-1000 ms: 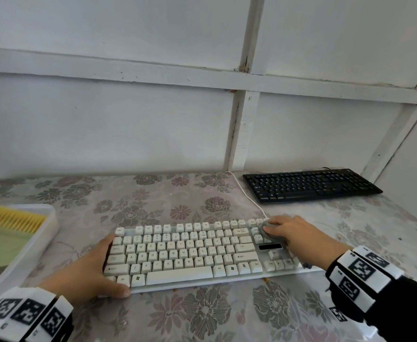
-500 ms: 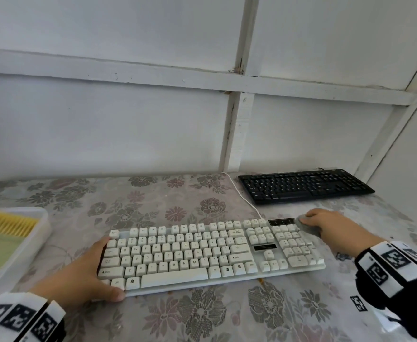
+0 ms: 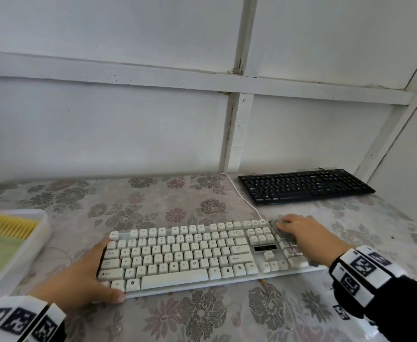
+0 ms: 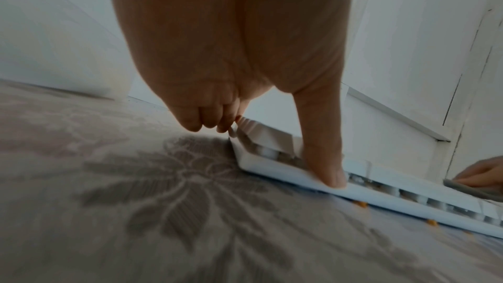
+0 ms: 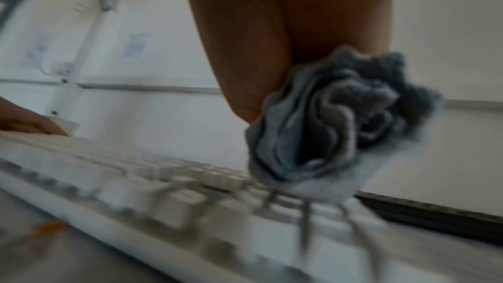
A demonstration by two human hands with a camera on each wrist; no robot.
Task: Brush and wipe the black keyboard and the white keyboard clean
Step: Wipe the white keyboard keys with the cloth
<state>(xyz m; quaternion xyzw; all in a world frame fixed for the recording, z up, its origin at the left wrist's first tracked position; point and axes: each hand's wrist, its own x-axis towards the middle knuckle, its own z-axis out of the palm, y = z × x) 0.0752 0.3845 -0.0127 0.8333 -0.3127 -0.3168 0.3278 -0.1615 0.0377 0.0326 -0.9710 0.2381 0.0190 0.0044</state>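
Head view: white keyboard point(image 3: 190, 255) near table centre, front. Right hand point(image 3: 308, 240) grips bunched grey cloth point(image 3: 282, 229) on number pad, top right corner. Left hand point(image 3: 79, 280) clasps left end, thumb along front edge. Black keyboard point(image 3: 303, 185) behind, right, by wall. White tray point(image 3: 33, 245) at left: yellow-bristled green brush point(image 3: 2, 234) inside. Floral tablecloth point(image 3: 202, 317); white panelled wall point(image 3: 128, 124).
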